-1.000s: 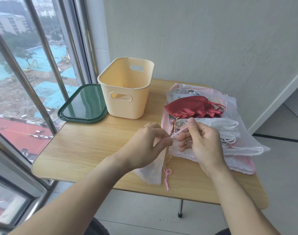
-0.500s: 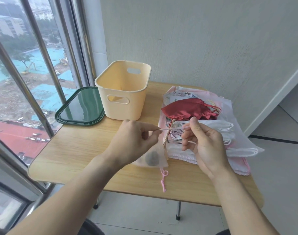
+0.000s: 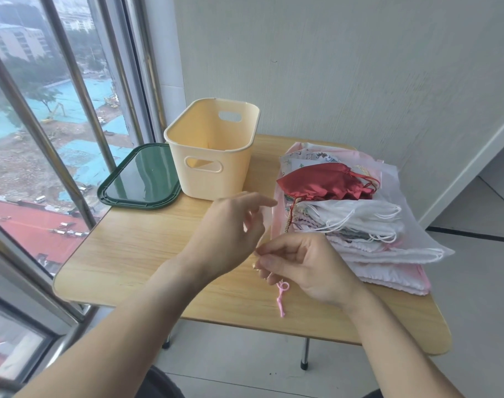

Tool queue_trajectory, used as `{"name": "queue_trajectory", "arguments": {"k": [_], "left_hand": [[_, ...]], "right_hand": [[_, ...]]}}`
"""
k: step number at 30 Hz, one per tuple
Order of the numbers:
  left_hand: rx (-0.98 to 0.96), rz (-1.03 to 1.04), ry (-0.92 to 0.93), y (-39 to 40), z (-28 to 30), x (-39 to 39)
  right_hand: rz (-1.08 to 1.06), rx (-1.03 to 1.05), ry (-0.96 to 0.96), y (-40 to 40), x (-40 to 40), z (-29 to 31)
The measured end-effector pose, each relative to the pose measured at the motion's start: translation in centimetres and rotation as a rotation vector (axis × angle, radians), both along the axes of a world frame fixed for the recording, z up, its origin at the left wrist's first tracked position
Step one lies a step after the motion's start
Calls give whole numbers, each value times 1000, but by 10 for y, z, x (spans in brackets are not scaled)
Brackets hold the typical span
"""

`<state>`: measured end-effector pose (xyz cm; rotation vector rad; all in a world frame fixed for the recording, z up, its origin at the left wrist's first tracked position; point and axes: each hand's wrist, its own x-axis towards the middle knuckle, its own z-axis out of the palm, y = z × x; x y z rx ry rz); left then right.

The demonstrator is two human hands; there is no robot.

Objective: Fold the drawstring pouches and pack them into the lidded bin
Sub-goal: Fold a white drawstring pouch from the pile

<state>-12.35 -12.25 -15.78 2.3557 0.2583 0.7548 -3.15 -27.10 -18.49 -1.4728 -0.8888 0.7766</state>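
My right hand point(image 3: 302, 265) pinches the gathered top of a small sheer pouch point(image 3: 265, 225) over the table's front half. The pouch's pink drawstring point(image 3: 282, 298) dangles below my fingers onto the wood. My left hand point(image 3: 230, 231) hovers just left of it, blurred, with loosely spread fingers beside the sheer fabric and no clear hold on it. The cream bin point(image 3: 233, 176) stands open at the back, nothing visible inside. Its dark green lid point(image 3: 138, 179) lies flat to the bin's left.
A pile of unfolded pouches point(image 3: 382, 254) covers the table's right side, with a red satin pouch point(image 3: 322, 182) and white ones on top. The wooden table point(image 3: 130, 254) ends close to the window bars on the left. A wall rises behind.
Both hands held the cord stretched between them. Now my right hand has dropped lower toward the table with the pouch, and my left hand's fingers have spread open.
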Motion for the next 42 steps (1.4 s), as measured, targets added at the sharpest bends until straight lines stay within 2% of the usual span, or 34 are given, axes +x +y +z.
{"name": "queue_trajectory", "arguments": {"k": [3,6,10,14,17,18,20,29,37,42], "left_hand": [[283,3,14,0,1,-2],[425,25,-42,-1,6,-3],[379,31,-168,0,12,-4],[224,-7,-207,-4,13,-4],[182,-77,-173,-8,11,-3],[179,-100,-159,-8,10,-3],[173,-119,-154,-9,10,-2],[256,-65,-264,-11,-2,6],[263,-102,-275,-6,-6,10],[280,-156,-244,-8,-6,10]], "right_hand": [[-24,-43,-99,-1,3,-3],[-116,-13,-131,-3,7,0],[-304,32,-261,-6,9,2],[-408,161,-547,-7,9,8],[-422,246,-766,-5,8,11],[-413,254,-748,-3,8,11],[-394,252,-594,-1,4,10],[-386,298,-72,6,6,12],[-219,124,482,2,10,16],[-127,42,663,-1,12,18]]}}
